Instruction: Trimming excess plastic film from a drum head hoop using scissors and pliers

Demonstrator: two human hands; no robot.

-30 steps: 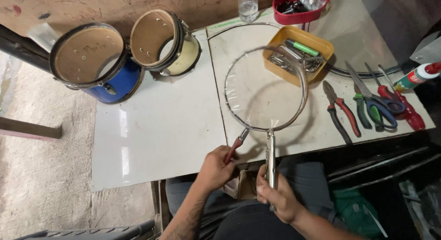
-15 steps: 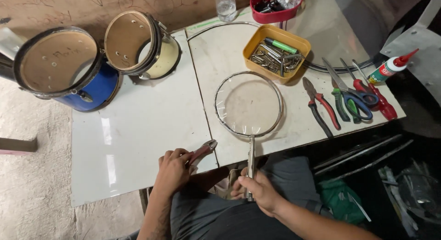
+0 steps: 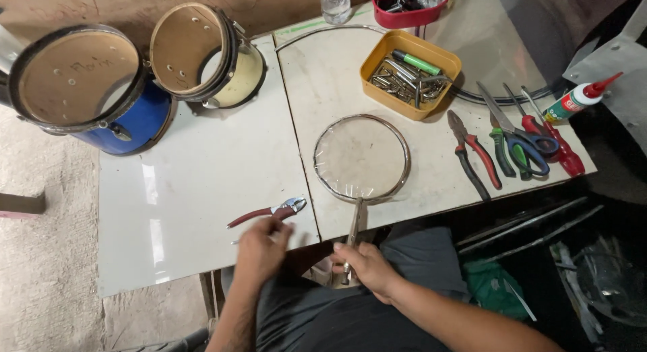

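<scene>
A round metal hoop with a clear film stretched over it lies flat on the white table. A slim metal clamping tool grips the hoop's near edge. My right hand is closed on that tool's handles, just off the table's front edge above my lap. Small red-handled pliers lie on the table to the hoop's left. My left hand sits right below them, its fingers loose and blurred, holding nothing.
A blue drum and a cream drum stand at the back left. A yellow tray of bolts and a red tray are behind the hoop. Pliers, scissors and a glue bottle lie right.
My left hand has set the red-handled pliers down on the table and let go. The hoop, raised and tilted a second ago, now lies flat. My right hand keeps its hold.
</scene>
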